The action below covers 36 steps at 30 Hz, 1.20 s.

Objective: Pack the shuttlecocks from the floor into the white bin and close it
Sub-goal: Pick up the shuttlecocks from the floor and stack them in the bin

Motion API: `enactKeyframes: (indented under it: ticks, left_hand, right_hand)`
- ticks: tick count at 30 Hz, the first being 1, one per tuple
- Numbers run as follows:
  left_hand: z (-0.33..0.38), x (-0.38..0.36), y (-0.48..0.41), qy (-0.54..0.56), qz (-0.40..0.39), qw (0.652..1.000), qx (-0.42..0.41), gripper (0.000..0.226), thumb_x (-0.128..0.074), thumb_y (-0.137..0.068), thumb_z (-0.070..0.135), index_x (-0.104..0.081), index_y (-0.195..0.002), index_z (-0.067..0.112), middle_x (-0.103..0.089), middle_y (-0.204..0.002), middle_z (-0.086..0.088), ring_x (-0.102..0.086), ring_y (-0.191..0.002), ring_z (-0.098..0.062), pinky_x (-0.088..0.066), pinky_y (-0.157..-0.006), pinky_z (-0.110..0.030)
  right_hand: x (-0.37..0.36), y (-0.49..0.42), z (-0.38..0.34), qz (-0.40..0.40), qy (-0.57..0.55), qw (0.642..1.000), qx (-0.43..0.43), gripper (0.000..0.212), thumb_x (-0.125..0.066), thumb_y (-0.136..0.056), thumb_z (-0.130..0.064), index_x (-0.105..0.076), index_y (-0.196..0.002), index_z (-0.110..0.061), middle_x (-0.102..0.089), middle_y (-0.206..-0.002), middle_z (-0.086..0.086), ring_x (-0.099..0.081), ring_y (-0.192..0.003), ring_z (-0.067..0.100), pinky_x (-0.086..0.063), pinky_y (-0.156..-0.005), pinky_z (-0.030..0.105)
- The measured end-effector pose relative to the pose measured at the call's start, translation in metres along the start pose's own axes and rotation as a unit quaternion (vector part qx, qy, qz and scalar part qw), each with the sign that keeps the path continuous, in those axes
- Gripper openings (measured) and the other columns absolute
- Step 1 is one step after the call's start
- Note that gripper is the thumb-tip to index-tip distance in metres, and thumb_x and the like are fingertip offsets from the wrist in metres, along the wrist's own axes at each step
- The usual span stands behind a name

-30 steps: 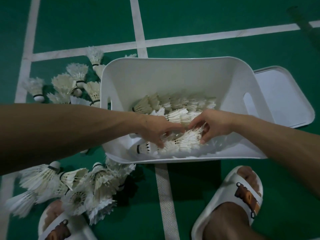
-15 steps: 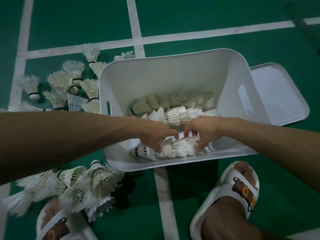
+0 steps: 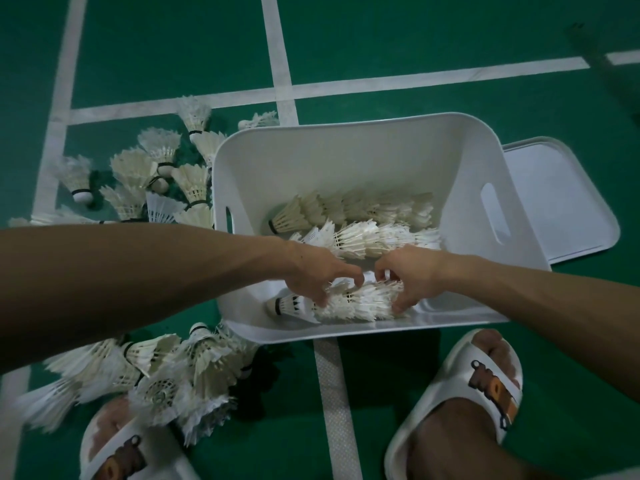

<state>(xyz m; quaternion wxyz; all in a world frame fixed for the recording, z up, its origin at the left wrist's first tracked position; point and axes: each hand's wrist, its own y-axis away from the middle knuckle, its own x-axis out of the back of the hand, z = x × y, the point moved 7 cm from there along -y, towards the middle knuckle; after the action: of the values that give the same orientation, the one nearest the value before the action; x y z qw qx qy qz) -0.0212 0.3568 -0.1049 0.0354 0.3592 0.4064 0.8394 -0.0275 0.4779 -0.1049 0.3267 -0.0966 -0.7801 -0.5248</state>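
left hand [image 3: 318, 275], right hand [image 3: 408, 275] grip shuttlecock row [image 3: 356, 303] | white bin [image 3: 346, 161]: 3 rows

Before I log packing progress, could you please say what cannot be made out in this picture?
Head view:
Nearest shuttlecock row: the left hand and right hand cover its middle; count unclear.
Floor pile: blurred, partly under the left forearm.
Lid: one side hidden behind the white bin.

A green court floor [image 3: 450, 46] crossed by white painted lines [image 3: 277, 46] carries a white plastic bin [image 3: 346, 157], with a flat white lid [image 3: 561, 202] against its right side. Loose white feather shuttlecocks [image 3: 138, 168] lie heaped left of the bin. Two white slide sandals [image 3: 478, 386] stand nearest.
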Motion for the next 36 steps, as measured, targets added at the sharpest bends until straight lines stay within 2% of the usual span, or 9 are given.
enactKeyframes:
  ticks: [7, 11, 13, 15, 17, 22, 29, 32, 36]
  left_hand:
    - [-0.002, 0.0, 0.002, 0.02, 0.003, 1.0, -0.014, 0.065, -0.066, -0.087, 0.029, -0.025, -0.135, 0.045, -0.058, -0.112, -0.01, -0.055, -0.095, -0.025, -0.049, -0.084, -0.048]
    - [0.004, 0.004, 0.007, 0.02, -0.01, 1.0, -0.009, 0.069, -0.065, -0.088, 0.031, -0.021, -0.14, 0.044, -0.055, -0.126, -0.011, -0.055, -0.106, -0.026, -0.046, -0.092, -0.047]
    - [0.011, 0.011, 0.012, 0.035, -0.006, 0.999, -0.017, 0.071, -0.065, -0.089, 0.031, -0.021, -0.145, 0.04, -0.048, -0.139, -0.01, -0.053, -0.117, -0.026, -0.042, -0.099, -0.044]
    - [0.019, 0.02, 0.02, 0.044, 0.009, 0.999, -0.026, 0.074, -0.064, -0.09, 0.031, -0.019, -0.148, 0.033, -0.041, -0.148, -0.008, -0.049, -0.125, -0.024, -0.037, -0.105, -0.043]
    - [0.024, 0.034, 0.032, 0.028, 0.031, 0.999, -0.019, 0.067, -0.062, -0.091, 0.033, -0.026, -0.147, 0.027, -0.046, -0.144, -0.008, -0.05, -0.119, -0.023, -0.039, -0.1, -0.036]
    - [0.019, 0.09, 0.086, -0.05, 0.208, 0.976, 0.038, 0.035, -0.058, -0.093, 0.034, -0.054, -0.122, 0.017, -0.059, -0.121, -0.003, -0.051, -0.097, -0.014, -0.039, -0.081, -0.026]
    - [-0.03, 0.121, 0.215, -0.032, 0.378, 0.917, 0.125, 0.027, -0.057, -0.093, 0.035, -0.061, -0.108, 0.013, -0.059, -0.106, -0.005, -0.051, -0.089, -0.015, -0.038, -0.074, -0.027]
    - [-0.072, 0.098, 0.26, -0.004, 0.4, 0.899, 0.177, 0.027, -0.06, -0.092, 0.034, -0.063, -0.108, 0.013, -0.06, -0.107, -0.006, -0.05, -0.087, -0.015, -0.039, -0.075, -0.027]
    - [-0.13, 0.03, 0.278, 0.102, 0.339, 0.898, 0.26, 0.033, -0.06, -0.092, 0.031, -0.057, -0.119, 0.012, -0.059, -0.12, -0.007, -0.05, -0.092, -0.014, -0.04, -0.08, -0.027]
  right_hand:
    - [0.004, 0.005, -0.008, -0.01, 0.023, 1.0, 0.0, 0.061, -0.083, -0.069, -0.039, -0.055, -0.119, -0.017, -0.06, -0.114, 0.002, -0.05, -0.091, 0.016, -0.045, -0.08, 0.029]
    - [0.012, 0.017, -0.008, -0.033, -0.007, 0.999, -0.012, 0.08, -0.083, -0.07, -0.036, -0.043, -0.138, -0.02, -0.053, -0.134, 0.0, -0.053, -0.114, 0.019, -0.042, -0.094, 0.029]
    - [0.018, 0.031, -0.01, -0.06, -0.004, 0.998, -0.023, 0.084, -0.082, -0.071, -0.037, -0.039, -0.141, -0.022, -0.049, -0.14, -0.002, -0.051, -0.12, 0.018, -0.039, -0.094, 0.026]
    - [0.03, 0.047, -0.014, -0.067, 0.009, 0.997, -0.042, 0.081, -0.082, -0.071, -0.04, -0.042, -0.14, -0.024, -0.052, -0.135, -0.003, -0.053, -0.113, 0.016, -0.039, -0.092, 0.026]
    - [0.045, 0.059, -0.019, -0.06, 0.012, 0.996, -0.059, 0.075, -0.08, -0.072, -0.042, -0.045, -0.136, -0.024, -0.058, -0.126, -0.003, -0.055, -0.105, 0.015, -0.044, -0.095, 0.03]
    - [0.105, 0.076, -0.046, 0.036, 0.005, 0.997, -0.071, 0.06, -0.079, -0.071, -0.048, -0.057, -0.121, -0.023, -0.066, -0.108, -0.005, -0.063, -0.095, 0.018, -0.053, -0.088, 0.037]
    - [0.197, 0.086, -0.15, 0.2, 0.022, 0.979, -0.025, 0.042, -0.074, -0.079, -0.044, -0.063, -0.111, -0.02, -0.067, -0.112, -0.001, -0.06, -0.096, 0.018, -0.048, -0.084, 0.032]
    - [0.215, 0.072, -0.202, 0.269, 0.007, 0.963, 0.014, 0.034, -0.076, -0.08, -0.036, -0.066, -0.106, -0.015, -0.067, -0.11, 0.004, -0.058, -0.089, 0.019, -0.046, -0.078, 0.028]
    - [0.203, 0.032, -0.261, 0.291, 0.003, 0.954, 0.066, 0.031, -0.075, -0.08, -0.03, -0.064, -0.105, -0.015, -0.066, -0.107, 0.003, -0.056, -0.086, 0.017, -0.044, -0.075, 0.026]
